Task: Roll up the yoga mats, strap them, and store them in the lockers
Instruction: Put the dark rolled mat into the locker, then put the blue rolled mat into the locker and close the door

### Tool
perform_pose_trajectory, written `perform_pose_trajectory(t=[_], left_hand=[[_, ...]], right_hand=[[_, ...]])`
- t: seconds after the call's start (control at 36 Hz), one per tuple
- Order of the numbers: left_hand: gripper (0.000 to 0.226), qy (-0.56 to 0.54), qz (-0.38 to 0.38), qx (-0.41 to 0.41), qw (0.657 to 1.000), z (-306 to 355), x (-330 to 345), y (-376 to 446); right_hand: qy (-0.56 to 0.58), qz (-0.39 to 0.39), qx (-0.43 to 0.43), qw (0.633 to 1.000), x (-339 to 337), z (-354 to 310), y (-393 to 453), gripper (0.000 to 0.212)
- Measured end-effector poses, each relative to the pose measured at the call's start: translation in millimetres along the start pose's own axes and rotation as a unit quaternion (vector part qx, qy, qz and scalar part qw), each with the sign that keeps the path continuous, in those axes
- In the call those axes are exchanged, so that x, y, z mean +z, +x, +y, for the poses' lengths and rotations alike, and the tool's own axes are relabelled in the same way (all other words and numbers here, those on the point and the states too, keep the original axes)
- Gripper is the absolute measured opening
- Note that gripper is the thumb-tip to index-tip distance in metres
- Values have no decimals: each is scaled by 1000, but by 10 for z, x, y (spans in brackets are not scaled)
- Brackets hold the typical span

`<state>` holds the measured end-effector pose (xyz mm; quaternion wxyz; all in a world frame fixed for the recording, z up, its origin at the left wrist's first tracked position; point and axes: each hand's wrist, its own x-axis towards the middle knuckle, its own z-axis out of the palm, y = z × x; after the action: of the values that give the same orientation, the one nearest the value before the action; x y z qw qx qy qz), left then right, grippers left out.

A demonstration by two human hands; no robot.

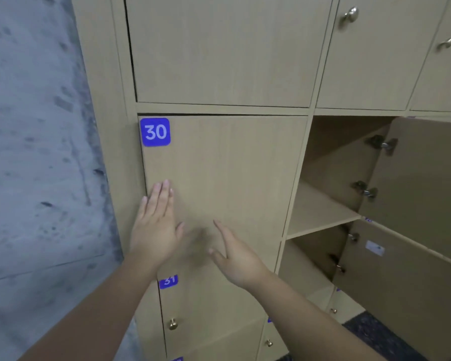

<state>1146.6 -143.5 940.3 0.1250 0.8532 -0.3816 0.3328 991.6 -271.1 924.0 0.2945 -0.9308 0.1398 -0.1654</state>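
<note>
Pressing locker door 30 (224,183) flush, I judge, my left hand (155,225) lies flat, fingers together; my right hand (235,256) hovers spread beside it, empty. No yoga mat shows; neighbouring open locker (331,178) looks bare.

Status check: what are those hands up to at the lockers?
Left hand flat on locker 30 door, open. Right hand open beside it. No mat visible. Neighbouring locker stands open.
</note>
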Motion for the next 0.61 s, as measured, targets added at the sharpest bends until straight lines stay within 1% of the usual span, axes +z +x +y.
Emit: perform_pose_trajectory(t=[0.08,0.22,0.28,0.33,0.36,0.42,0.5,0.56,0.61], left_hand=[[85,-45,-19,-39,998,7,106,91],[86,-91,-54,-63,992,90,135,216],[78,-141,-64,-90,984,205,86,297],[62,-193,-76,-108,972,371,20,374],[53,-223,-86,-104,965,465,20,421],[41,-310,-123,-74,940,755,21,467],[33,-435,-214,-12,875,1393,49,339],[27,-465,-289,58,835,1935,86,113],[24,-462,-356,125,803,2491,120,-152]], right_hand=[[-2,24,35,999,-3,138,-60,61],[13,82,131,988,-75,419,-347,53],[21,113,180,977,-114,580,-521,47],[41,127,233,963,-182,746,-751,41],[49,121,264,956,-226,836,-882,39],[54,99,320,941,-327,1028,-1156,36],[51,103,378,919,-472,1268,-1640,35],[55,133,419,896,-585,1416,-2059,35],[59,161,456,873,-712,1549,-2505,34]])
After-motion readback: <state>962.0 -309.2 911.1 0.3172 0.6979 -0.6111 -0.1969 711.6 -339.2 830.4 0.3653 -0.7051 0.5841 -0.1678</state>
